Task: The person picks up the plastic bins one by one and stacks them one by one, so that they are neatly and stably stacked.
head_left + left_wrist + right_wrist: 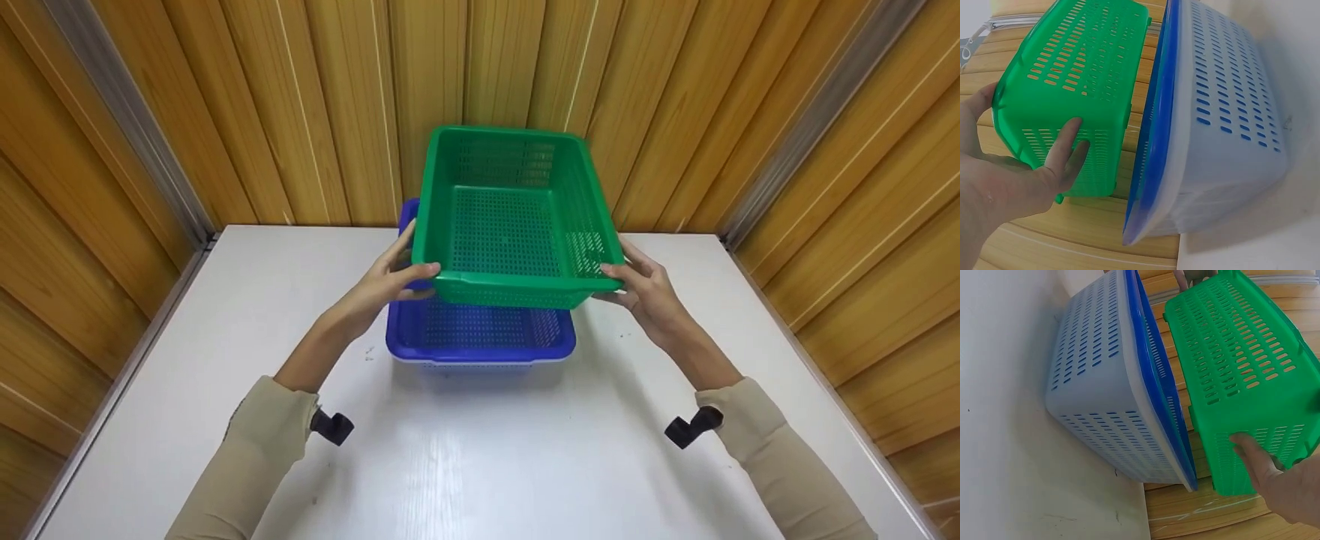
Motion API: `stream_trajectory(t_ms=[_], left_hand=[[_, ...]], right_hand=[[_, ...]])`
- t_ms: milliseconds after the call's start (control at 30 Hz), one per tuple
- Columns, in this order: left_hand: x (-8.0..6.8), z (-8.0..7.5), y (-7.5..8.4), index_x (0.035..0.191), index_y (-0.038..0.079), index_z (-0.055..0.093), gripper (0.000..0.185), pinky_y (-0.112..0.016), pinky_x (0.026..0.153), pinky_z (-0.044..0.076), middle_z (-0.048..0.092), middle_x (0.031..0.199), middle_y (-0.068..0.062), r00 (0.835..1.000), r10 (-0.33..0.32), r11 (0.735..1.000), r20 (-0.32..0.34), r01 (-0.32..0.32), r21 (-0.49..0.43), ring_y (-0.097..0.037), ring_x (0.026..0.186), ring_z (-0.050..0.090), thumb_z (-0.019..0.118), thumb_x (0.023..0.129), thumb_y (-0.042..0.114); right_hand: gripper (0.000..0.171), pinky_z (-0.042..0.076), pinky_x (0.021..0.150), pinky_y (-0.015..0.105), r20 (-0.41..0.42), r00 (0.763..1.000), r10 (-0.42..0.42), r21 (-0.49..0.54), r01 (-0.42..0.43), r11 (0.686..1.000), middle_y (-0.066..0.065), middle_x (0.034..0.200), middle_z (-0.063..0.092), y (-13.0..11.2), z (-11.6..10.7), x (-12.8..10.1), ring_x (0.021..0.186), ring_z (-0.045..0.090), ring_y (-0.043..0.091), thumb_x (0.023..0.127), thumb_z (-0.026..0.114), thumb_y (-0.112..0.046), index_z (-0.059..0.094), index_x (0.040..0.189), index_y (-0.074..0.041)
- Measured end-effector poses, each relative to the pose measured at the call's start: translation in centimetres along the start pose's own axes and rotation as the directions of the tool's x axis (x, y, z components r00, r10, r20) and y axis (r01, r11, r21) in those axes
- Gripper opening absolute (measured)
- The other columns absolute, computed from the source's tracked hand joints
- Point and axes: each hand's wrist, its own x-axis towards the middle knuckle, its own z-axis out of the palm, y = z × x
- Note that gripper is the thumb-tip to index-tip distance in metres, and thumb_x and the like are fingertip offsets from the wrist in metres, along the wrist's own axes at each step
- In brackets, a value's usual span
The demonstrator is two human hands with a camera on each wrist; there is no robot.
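Both hands — left hand, right hand — grip the green basket, lifted clear above the blue basket, seemingly unnested — not yet set down.

Green slotted basket, blue-and-white baskets, white table.

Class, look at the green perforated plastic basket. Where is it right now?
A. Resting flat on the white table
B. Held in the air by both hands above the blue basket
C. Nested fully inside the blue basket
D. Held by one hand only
B: the left hand and right hand grip the green perforated plastic basket by its near corners, lifted clear above the blue perforated plastic basket.
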Motion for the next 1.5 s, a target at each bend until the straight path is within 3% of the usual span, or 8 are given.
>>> stream_trajectory(t_ms=[333, 600, 1000, 1267, 1400, 1500], left_hand=[[-1.5, -0.9, -1.0, 0.165, 0.034, 0.001, 0.087, -0.055, 0.115, 0.043, 0.016, 0.171, -0.013, 0.999, 0.014, 1.000, 0.034, -0.014, -0.011, -0.037, 0.154, 0.029, 0.060, 0.101, 0.027], [-1.7, -1.2, -1.7, 0.165, 0.037, 0.004, 0.088, -0.055, 0.115, 0.043, 0.018, 0.171, -0.013, 1.000, -0.022, 1.000, 0.008, 0.022, 0.004, -0.039, 0.155, 0.029, 0.063, 0.100, 0.031], [-2.7, -1.5, -2.9, 0.164, 0.042, 0.004, 0.091, -0.060, 0.122, 0.030, 0.022, 0.169, -0.015, 0.996, -0.088, 0.995, -0.009, 0.089, 0.041, -0.039, 0.154, 0.031, 0.067, 0.098, 0.037], [-2.9, -1.8, -3.5, 0.164, 0.040, 0.005, 0.090, -0.057, 0.123, 0.032, 0.024, 0.168, -0.017, 0.995, -0.098, 0.994, 0.012, 0.097, 0.050, -0.039, 0.153, 0.034, 0.067, 0.098, 0.037], [-3.0, -1.9, -3.8, 0.164, 0.040, 0.005, 0.090, -0.060, 0.123, 0.028, 0.025, 0.168, -0.017, 0.996, -0.093, 0.994, 0.012, 0.092, 0.067, -0.039, 0.154, 0.031, 0.066, 0.098, 0.037], [-3.2, -2.0, -4.0, 0.164, 0.042, 0.006, 0.088, -0.067, 0.124, 0.019, 0.025, 0.169, -0.013, 0.996, -0.087, 0.992, 0.011, 0.086, 0.095, -0.038, 0.157, 0.023, 0.064, 0.098, 0.039]], right_hand=[[0.070, 0.059, 0.098, 0.036, 0.041, 0.999, 0.034, -0.001, -0.034, 0.999, 0.018, 0.150, 0.048, 1.0, 0.9, -0.2, 0.118, 0.068, 0.018, 0.102, 0.055, -0.013, 0.023, 0.164, -0.018], [0.071, 0.058, 0.099, 0.036, 0.048, 0.996, 0.070, -0.019, -0.069, 0.997, 0.015, 0.155, 0.042, 1.8, 1.0, -0.4, 0.125, 0.062, 0.020, 0.103, 0.057, -0.016, 0.022, 0.165, -0.021], [0.074, 0.056, 0.103, 0.034, 0.078, 0.989, 0.122, 0.000, -0.122, 0.993, 0.014, 0.161, 0.033, 3.2, 1.3, -1.0, 0.131, 0.056, 0.019, 0.103, 0.056, -0.017, 0.018, 0.165, -0.023], [0.074, 0.054, 0.104, 0.033, 0.090, 0.989, 0.115, -0.071, -0.109, 0.992, 0.013, 0.166, 0.026, 3.6, 1.1, -1.3, 0.146, 0.041, 0.034, 0.104, 0.055, -0.021, 0.014, 0.166, -0.021], [0.076, 0.049, 0.111, 0.039, 0.097, 0.987, 0.125, -0.090, -0.117, 0.989, 0.012, 0.168, 0.023, 3.6, 1.3, -1.4, 0.150, 0.036, 0.036, 0.104, 0.055, -0.023, 0.011, 0.166, -0.021], [0.077, 0.039, 0.119, 0.046, 0.101, 0.986, 0.135, -0.117, -0.123, 0.985, 0.011, 0.170, 0.021, 3.7, 1.3, -1.4, 0.153, 0.032, 0.035, 0.104, 0.056, -0.024, 0.010, 0.166, -0.021]])
